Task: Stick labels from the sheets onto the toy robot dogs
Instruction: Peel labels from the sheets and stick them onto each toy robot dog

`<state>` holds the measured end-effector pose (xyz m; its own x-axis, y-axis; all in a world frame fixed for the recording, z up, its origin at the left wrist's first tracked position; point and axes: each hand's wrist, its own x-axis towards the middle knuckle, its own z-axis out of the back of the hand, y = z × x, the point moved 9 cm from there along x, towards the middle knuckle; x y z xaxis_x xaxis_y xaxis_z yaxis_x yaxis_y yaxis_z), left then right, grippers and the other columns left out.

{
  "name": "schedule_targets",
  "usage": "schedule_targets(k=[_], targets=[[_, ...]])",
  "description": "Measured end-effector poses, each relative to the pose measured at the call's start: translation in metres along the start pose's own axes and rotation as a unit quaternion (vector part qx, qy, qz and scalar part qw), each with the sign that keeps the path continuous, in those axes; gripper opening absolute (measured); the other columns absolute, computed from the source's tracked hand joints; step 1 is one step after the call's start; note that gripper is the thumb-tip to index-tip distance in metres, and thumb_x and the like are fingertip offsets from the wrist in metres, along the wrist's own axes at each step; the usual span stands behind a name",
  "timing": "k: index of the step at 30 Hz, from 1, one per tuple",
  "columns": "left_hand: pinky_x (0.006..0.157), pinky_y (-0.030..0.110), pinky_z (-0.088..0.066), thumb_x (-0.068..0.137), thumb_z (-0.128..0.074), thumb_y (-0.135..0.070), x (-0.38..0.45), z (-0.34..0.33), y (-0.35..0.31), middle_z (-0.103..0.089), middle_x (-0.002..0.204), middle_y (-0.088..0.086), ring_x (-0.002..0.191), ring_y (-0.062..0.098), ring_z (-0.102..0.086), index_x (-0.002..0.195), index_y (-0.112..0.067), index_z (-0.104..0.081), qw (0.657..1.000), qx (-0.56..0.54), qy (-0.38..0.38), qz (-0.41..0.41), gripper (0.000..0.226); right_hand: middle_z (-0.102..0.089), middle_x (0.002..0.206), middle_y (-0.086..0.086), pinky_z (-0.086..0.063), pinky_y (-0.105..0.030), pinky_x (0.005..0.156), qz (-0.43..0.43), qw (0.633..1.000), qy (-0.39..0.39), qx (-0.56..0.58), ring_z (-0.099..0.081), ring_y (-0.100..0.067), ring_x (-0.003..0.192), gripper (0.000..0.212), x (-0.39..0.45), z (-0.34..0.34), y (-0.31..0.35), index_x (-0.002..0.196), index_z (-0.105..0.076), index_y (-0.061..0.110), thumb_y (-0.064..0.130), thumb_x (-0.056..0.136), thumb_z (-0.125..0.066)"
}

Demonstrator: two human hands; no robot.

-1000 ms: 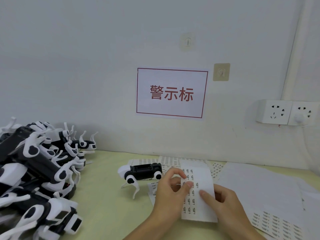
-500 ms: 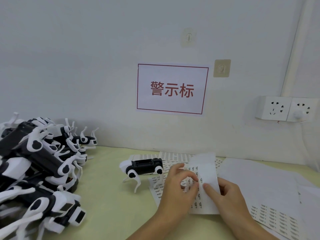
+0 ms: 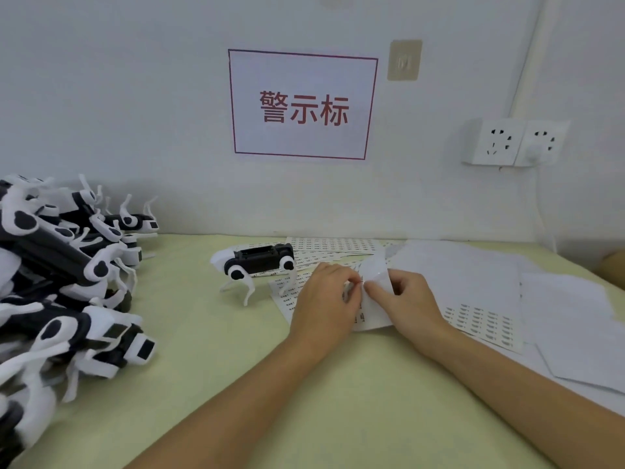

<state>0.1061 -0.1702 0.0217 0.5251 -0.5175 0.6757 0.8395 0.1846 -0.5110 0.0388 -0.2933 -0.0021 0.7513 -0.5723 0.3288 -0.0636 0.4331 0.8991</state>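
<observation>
One black-and-white toy robot dog (image 3: 258, 262) stands alone on the yellow-green table, just left of the label sheets. My left hand (image 3: 326, 297) and my right hand (image 3: 404, 299) meet over a curled label sheet (image 3: 375, 269). The right hand pinches the bent sheet, and the left hand's fingertips pinch at its edge where the small labels are. Whether a label is lifted off is too small to tell. More label sheets (image 3: 480, 321) lie flat beneath and to the right.
A heap of several more toy robot dogs (image 3: 64, 279) fills the table's left side. Blank white sheets (image 3: 571, 319) spread to the right. The wall behind carries a red-framed sign (image 3: 302, 104) and power sockets (image 3: 514, 142).
The view has tilted down a little. Both hands moved closer together and the sheet is now curled up more between them, with the left fingertips at its edge.
</observation>
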Motion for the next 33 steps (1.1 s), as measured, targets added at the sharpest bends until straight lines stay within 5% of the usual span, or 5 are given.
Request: schedule_targets(k=[12,17,20,26,33], targets=[[0.084,0.027,-0.041,0.092,-0.063,-0.013,-0.002,0.000,0.004,-0.067,0.098,0.000,0.101,0.017,-0.053,0.095,-0.009,-0.071,0.999,0.000,0.020,0.033,0.009,-0.057,0.048,0.020,-0.034,-0.005,0.046,0.040,0.999,0.016,-0.014,-0.051,0.005,0.046,0.050,-0.004,-0.006,0.011,0.049,-0.065,0.037,0.009,0.091,-0.065],[0.083,0.036,-0.044,0.092,-0.062,-0.014,-0.004,0.001,0.000,-0.067,0.094,0.004,0.098,0.019,-0.054,0.092,-0.008,-0.071,0.999,0.033,0.018,0.028,0.011,-0.060,0.061,-0.002,-0.039,-0.025,0.056,0.039,0.999,0.015,-0.029,-0.050,-0.008,0.058,0.023,-0.002,-0.007,0.008,0.066,-0.068,0.008,0.013,0.088,-0.067],[0.081,0.040,-0.046,0.093,-0.060,-0.016,-0.004,0.001,-0.002,-0.067,0.093,0.003,0.096,0.020,-0.054,0.093,-0.009,-0.071,0.997,0.066,0.018,0.018,0.013,-0.056,0.065,-0.009,-0.036,-0.030,0.058,0.044,0.998,0.016,-0.036,-0.047,-0.012,0.061,0.025,-0.002,-0.008,0.007,0.072,-0.063,-0.006,0.014,0.088,-0.066],[0.077,0.041,-0.048,0.093,-0.058,-0.017,-0.003,-0.002,-0.002,-0.066,0.093,0.002,0.089,0.020,-0.057,0.092,-0.010,-0.069,0.995,0.092,0.025,0.015,0.013,-0.048,0.061,-0.003,-0.032,-0.029,0.056,0.043,0.997,0.019,-0.056,-0.041,-0.012,0.059,0.029,-0.001,-0.009,0.006,0.068,-0.057,-0.004,0.016,0.087,-0.066],[0.069,0.034,-0.053,0.092,-0.061,-0.017,0.001,-0.002,0.017,-0.063,0.077,-0.010,0.073,0.007,-0.059,0.082,-0.017,-0.064,0.995,-0.033,0.021,0.090,0.011,-0.063,0.077,-0.024,-0.042,-0.032,0.060,0.034,0.998,0.022,-0.055,-0.052,-0.015,0.062,0.020,0.001,-0.009,0.004,0.076,-0.066,0.000,0.015,0.088,-0.064]])
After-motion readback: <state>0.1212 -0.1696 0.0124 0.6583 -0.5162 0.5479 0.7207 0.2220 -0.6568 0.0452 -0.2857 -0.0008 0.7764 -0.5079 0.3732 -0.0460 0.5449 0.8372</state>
